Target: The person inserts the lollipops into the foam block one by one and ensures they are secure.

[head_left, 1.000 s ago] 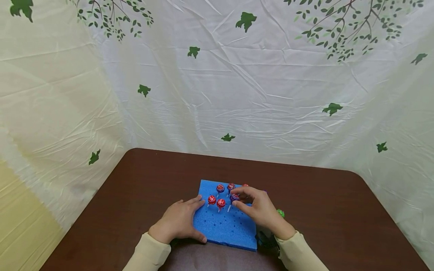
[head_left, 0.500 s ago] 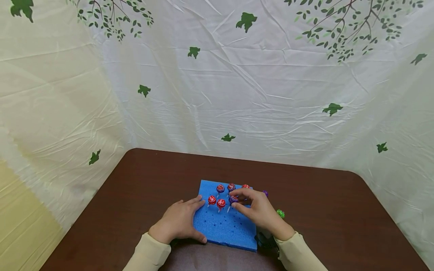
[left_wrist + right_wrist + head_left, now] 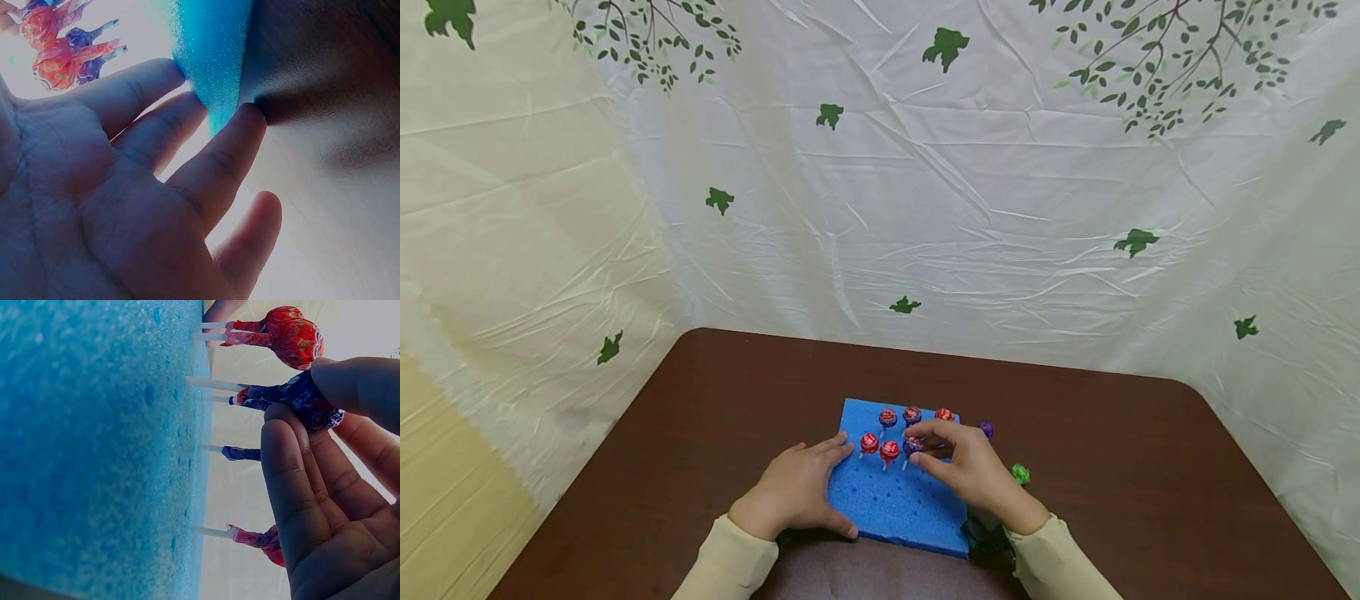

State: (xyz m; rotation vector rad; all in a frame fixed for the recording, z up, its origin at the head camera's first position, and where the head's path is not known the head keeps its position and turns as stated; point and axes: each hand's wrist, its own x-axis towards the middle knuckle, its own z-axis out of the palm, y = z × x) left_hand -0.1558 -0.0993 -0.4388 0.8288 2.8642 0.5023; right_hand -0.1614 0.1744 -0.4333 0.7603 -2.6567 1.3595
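Note:
A blue foam board dotted with small holes lies on the table. My left hand rests against its left side, fingers spread; in the left wrist view the fingertips touch the foam edge. With thumb and fingers my right hand pinches the wrapped head of a dark blue lollipop. Its white stick meets the foam surface; how deep it goes cannot be told. Beside it, red lollipops stand in the board. Farther back stand a red-and-blue lollipop and others, partly hidden by my right hand.
Right of the board, a purple lollipop and a green lollipop show past my right hand. A dark object sits under the right wrist. White leaf-printed cloth hangs behind the brown table.
My right hand has shifted slightly left with the dark blue lollipop, whose stick now leans less. The left hand and the board have stayed put.

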